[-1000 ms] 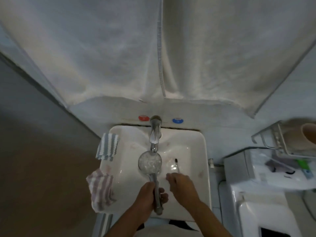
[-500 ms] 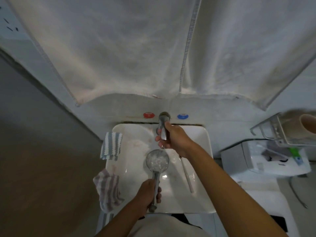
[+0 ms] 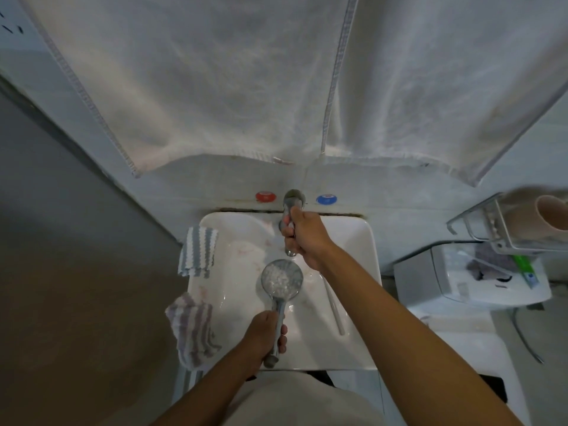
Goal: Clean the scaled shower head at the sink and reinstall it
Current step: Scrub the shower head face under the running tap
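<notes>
The chrome shower head lies face up over the white sink, its round face crusted with white scale. My left hand grips its handle near the sink's front edge. My right hand is closed around the chrome tap at the back of the basin, just beyond the shower head's face. A toothbrush lies in the basin to the right, under my right forearm.
Two striped cloths hang over the sink's left rim, one grey-white and one purple-grey. Red and blue knobs flank the tap. White towels hang above. A wire rack and a toilet cistern stand at the right.
My right hand let go of the toothbrush, which now lies in the basin, and reached forward to grip the tap. The left hand kept hold of the shower head.
</notes>
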